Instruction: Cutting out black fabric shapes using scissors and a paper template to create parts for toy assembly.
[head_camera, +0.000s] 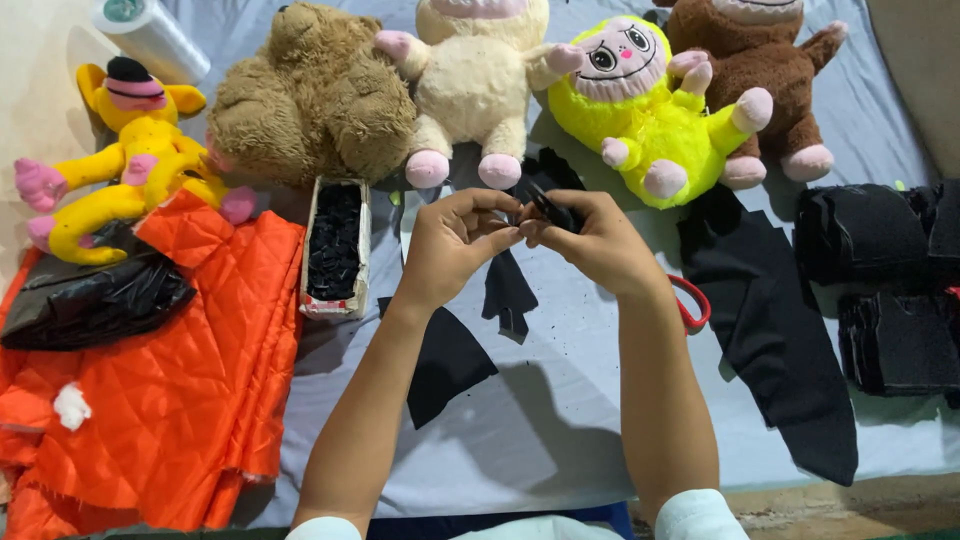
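While open grey tabletop (560, 420) lies below, both hands' fingers (500, 238) pinch a black fabric piece (553, 208) beside a scrap-filled box (336, 248).

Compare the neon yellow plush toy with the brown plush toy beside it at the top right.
The neon yellow plush toy is bright yellow with a pink face; the brown plush toy is dark brown. The yellow one shows whole, face included, while the brown one's head is cut off by the frame's top edge. The yellow one lies in front, overlapping the brown one. Both have pale pink feet and rest on the grey sheet.
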